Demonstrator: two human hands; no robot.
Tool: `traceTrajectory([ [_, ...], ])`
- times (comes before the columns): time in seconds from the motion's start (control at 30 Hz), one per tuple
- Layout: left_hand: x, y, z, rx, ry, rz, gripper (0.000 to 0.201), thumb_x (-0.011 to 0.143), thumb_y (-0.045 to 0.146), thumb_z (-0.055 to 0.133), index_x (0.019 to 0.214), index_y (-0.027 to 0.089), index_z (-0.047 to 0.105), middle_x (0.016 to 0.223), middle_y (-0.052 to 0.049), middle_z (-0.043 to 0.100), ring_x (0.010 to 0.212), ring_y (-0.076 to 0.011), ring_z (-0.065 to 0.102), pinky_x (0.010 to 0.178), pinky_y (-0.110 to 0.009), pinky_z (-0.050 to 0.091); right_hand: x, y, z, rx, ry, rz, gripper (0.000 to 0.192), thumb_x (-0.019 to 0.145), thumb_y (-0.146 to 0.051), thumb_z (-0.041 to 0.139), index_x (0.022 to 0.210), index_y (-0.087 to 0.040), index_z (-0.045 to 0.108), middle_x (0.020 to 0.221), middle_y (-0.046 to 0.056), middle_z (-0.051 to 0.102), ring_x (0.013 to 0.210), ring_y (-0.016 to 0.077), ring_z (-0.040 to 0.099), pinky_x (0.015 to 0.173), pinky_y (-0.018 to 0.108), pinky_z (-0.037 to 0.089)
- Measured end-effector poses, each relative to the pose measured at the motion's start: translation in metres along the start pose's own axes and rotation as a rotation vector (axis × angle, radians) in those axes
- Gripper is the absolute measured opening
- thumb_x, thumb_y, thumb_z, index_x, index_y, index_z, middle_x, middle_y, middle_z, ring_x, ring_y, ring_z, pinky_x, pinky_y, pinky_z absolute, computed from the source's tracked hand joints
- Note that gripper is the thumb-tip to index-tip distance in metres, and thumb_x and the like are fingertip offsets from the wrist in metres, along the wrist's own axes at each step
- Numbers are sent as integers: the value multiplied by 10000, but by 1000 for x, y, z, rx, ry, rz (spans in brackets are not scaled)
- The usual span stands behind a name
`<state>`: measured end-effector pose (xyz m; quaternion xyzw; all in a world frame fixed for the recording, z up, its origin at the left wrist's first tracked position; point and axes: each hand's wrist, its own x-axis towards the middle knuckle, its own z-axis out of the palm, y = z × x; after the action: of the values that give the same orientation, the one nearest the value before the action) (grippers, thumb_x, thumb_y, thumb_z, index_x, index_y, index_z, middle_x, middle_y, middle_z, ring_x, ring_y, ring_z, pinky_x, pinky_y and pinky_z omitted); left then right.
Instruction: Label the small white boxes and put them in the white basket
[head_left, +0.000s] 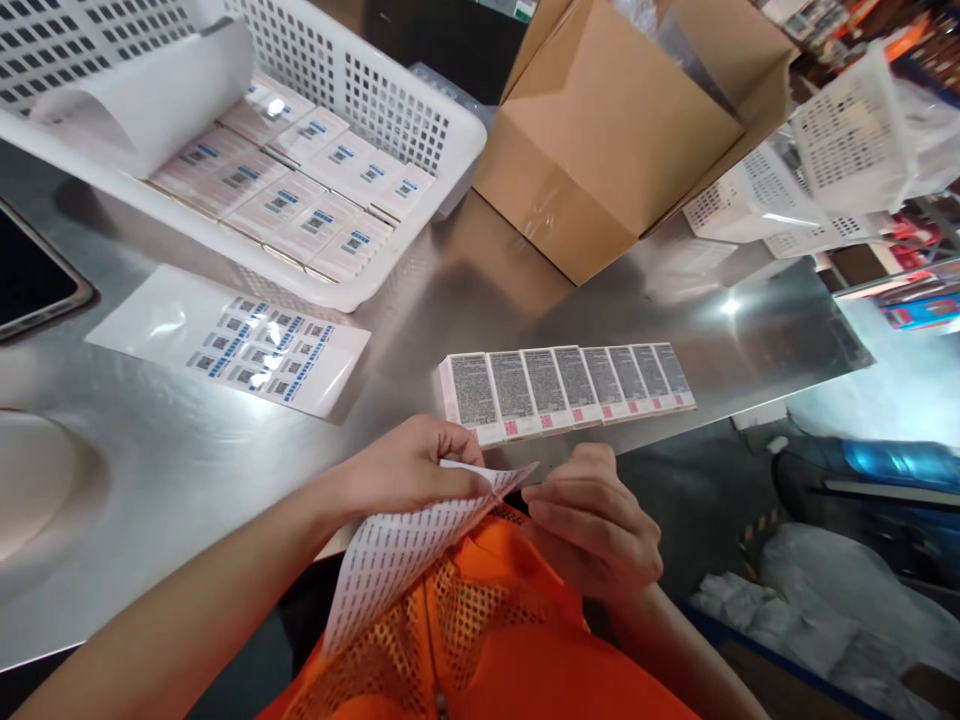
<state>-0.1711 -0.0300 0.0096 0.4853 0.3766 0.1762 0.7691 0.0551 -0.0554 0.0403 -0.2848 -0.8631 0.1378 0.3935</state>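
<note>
My left hand (420,470) is closed on a sheet of stickers (390,560), thumb on top, just off the table's front edge. Rows of small print cover the sheet, which hangs bent towards the orange mesh vest. Close to the sheet's right corner, my right hand (592,520) has its thumb and fingers pinched together. Whatever is between those fingertips is too small or hidden to make out. A row of several small boxes (559,390) lies side by side just beyond both hands, with dark printed panels and red codes facing up.
A white perforated basket (427,215) at the left holds boxes with blue-and-black labels and a curled white sheet. Before it lies a glossy label sheet (262,350). An open cardboard box (592,130) stands behind the row on the metal table (187,470). A dark-screened device (37,270) sits far left.
</note>
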Motion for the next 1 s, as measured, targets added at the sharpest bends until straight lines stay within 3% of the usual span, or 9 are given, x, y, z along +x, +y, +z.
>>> traceTrajectory([
  [0.17, -1, 0, 0, 2, -37, 0, 126, 765, 267, 662, 711, 169, 605, 558, 79, 456, 491, -78, 356, 477, -218, 252, 15, 10, -4, 237, -245, 137, 238, 893, -125, 621, 1081, -254, 688, 863, 11, 730, 737, 161, 662, 705, 358, 486],
  [0.27, 0, 0, -1, 15, -43, 15, 66, 759, 214, 626, 716, 167, 614, 571, 75, 469, 510, -79, 373, 486, -214, 260, 22, 13, -4, 237, -359, 138, 147, 899, -184, 669, 1027, -251, 694, 832, -13, 718, 741, 136, 653, 731, 337, 461],
  [0.4, 1, -2, -2, -4, -52, 16, 47, 743, 195, 616, 706, 166, 619, 568, 78, 469, 506, -75, 363, 486, -217, 253, 25, 14, -1, 193, -417, 108, 105, 912, -154, 641, 971, -234, 677, 798, -34, 690, 732, 114, 629, 723, 324, 435],
  [0.57, 2, -1, -2, -22, -36, -6, 69, 741, 205, 607, 682, 169, 603, 545, 83, 433, 490, -73, 329, 481, -227, 237, 28, 13, 3, 136, -357, 124, 107, 896, -140, 639, 886, -242, 670, 739, -42, 659, 696, 113, 614, 709, 328, 427],
  [0.67, 3, -2, -2, -44, -23, -6, 84, 747, 205, 600, 673, 168, 588, 576, 76, 449, 509, -76, 345, 494, -228, 241, 26, 10, 7, 100, -313, 116, 134, 861, -112, 665, 877, -244, 670, 802, -42, 713, 724, 120, 641, 716, 329, 435],
  [0.87, 6, -9, -1, -137, 5, 1, 65, 757, 192, 605, 703, 156, 601, 666, 54, 519, 605, -89, 430, 574, -226, 293, 12, 4, 15, -175, -163, -110, 111, 814, -66, 697, 833, -172, 671, 971, 15, 774, 823, 152, 704, 729, 347, 438],
  [1.0, 7, -11, 0, -171, -14, -12, 114, 772, 226, 633, 695, 158, 584, 674, 48, 511, 610, -96, 421, 586, -240, 285, 8, 3, 14, -263, -137, -271, 131, 842, -63, 646, 752, -158, 656, 945, 57, 782, 890, 160, 714, 688, 326, 456],
])
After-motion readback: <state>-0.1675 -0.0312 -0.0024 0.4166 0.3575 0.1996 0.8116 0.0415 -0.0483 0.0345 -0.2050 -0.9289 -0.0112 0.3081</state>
